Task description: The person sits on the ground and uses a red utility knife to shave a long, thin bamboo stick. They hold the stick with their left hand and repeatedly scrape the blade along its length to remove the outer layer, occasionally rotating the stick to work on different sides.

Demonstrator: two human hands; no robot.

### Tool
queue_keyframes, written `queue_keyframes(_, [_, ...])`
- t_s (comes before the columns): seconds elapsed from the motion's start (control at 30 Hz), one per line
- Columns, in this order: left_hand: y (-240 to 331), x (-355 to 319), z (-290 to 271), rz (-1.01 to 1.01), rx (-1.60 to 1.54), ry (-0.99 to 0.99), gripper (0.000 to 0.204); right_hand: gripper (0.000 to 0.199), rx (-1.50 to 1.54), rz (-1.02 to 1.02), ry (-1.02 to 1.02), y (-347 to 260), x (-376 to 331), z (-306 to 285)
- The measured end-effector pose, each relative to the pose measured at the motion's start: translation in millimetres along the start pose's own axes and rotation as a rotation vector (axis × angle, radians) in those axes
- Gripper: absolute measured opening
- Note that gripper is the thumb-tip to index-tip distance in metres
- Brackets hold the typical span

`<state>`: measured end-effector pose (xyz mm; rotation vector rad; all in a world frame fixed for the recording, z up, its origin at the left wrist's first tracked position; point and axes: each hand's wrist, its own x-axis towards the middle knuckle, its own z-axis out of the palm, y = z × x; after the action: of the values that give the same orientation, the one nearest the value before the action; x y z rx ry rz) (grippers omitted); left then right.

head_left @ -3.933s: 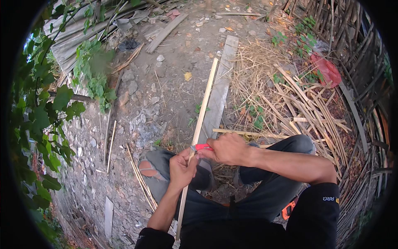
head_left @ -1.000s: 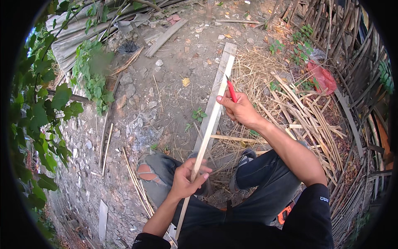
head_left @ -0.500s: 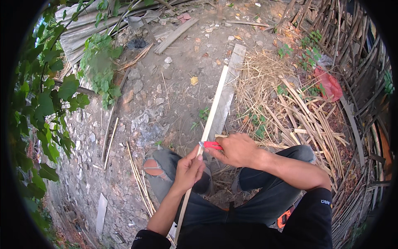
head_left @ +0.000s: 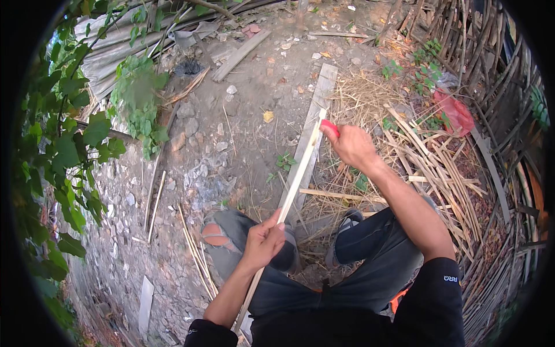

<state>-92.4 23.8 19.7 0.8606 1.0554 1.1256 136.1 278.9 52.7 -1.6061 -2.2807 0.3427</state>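
Note:
My left hand [head_left: 263, 244] is closed around a long, pale wooden strip [head_left: 298, 173], in front of my left knee. The strip slants from beside my left forearm up and away over a grey plank [head_left: 325, 82] on the ground. My right hand [head_left: 354, 146] is stretched forward, closed on a knife [head_left: 329, 126] with a red handle. The knife is at the far end of the strip; its blade is hard to make out there.
To the right lie a pile of split strips [head_left: 442, 170], dry shavings [head_left: 361, 95] and a red plastic bag [head_left: 454, 113]. A stick fence [head_left: 491, 63] bounds that side. Leafy branches [head_left: 66, 150] hang at the left. My bent knees flank the work. An orange object [head_left: 398, 301] lies by my right thigh.
My right hand has moved forward and right with the knife, from beside my left hand to the strip's far end. My left hand still grips the strip, in nearly the same place.

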Motion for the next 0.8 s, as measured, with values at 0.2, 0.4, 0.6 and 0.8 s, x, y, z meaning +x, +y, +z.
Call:
queue_keyframes(0.2, [-9.4,-18.2,-8.2,0.114,0.021,-0.087,0.048,0.087,0.098,0.476,0.295,214.9,37.3,-75.2])
queue_keyframes(0.4, [1.2,2.0,7.4,0.105,-0.029,-0.099,0.048,0.070,0.538,0.251,0.212,67.2,11.1,-73.0])
queue_keyframes(0.6, [5.8,5.3,7.9,0.126,-0.010,-0.061,0.046,0.037,1.016,0.093,-0.203,-24.6,-24.8,-54.2])
queue_keyframes(0.8, [30.9,23.0,20.8,0.059,0.085,-0.093,0.048,0.029,1.206,0.090,-0.424,-51.6,-45.1,-34.1])
